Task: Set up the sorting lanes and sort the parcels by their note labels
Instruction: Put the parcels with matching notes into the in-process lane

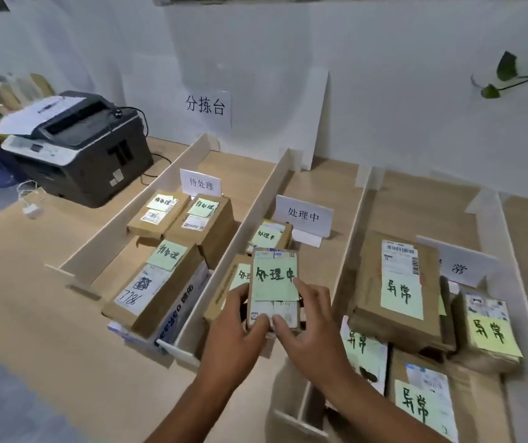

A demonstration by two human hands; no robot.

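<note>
Left hand and right hand both clamped on small parcel bearing green note, held over middle lane on pale wooden bench.

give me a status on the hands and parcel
Left hand and right hand both grip the small parcel. Held over the middle lane, note matches lane sign. Another parcel close on its left.
</note>
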